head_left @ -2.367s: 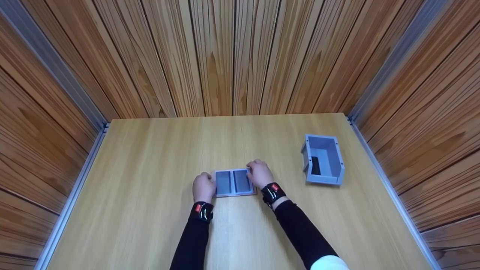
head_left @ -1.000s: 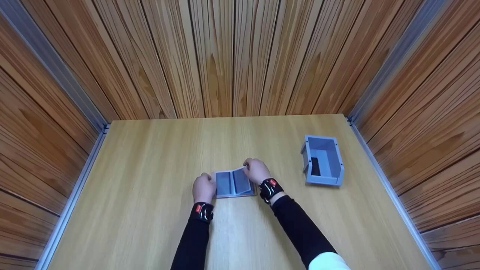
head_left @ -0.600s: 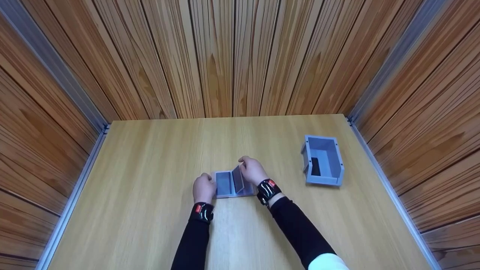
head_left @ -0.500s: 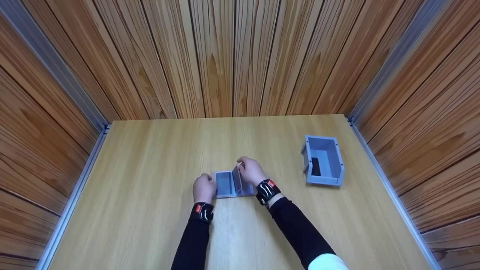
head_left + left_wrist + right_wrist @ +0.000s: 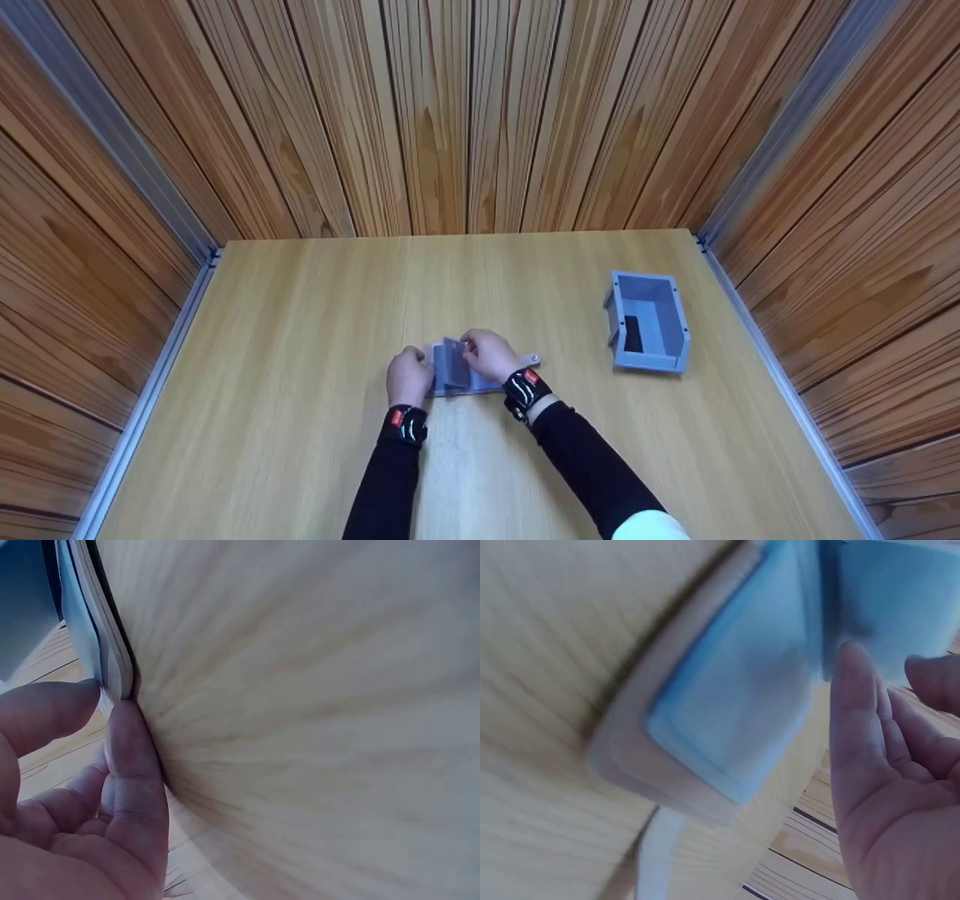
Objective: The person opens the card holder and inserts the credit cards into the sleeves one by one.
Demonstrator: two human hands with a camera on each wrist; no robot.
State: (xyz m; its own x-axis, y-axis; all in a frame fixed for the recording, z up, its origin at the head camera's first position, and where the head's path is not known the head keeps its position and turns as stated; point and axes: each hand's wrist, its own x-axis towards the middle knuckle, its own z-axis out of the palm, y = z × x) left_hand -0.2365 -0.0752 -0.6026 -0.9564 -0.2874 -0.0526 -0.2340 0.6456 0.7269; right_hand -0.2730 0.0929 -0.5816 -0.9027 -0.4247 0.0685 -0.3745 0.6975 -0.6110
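A small card holder with clear bluish plastic sleeves [image 5: 735, 682] lies spread flat on the table. My left hand [image 5: 409, 376] pinches its left edge; in the left wrist view the thumb is on top of the layered edge [image 5: 112, 660] and a finger beneath it. My right hand [image 5: 491, 355] holds one raised sleeve page [image 5: 456, 366] by its edge, between thumb and fingers. That page stands tilted over the left half. A pale strap with a snap button [image 5: 531, 360] sticks out at the right, partly hidden by the right hand.
A grey-blue open-front bin [image 5: 652, 362] stands at the right of the wooden table [image 5: 322, 300], with a black piece [image 5: 633, 334] inside it. Wood-panelled walls [image 5: 435, 120] and metal rails close off the back and sides.
The right hand has lifted a sleeve page from the right half and turned it leftward past upright. The strap's snap end has come into view. The left hand stays at the left edge.
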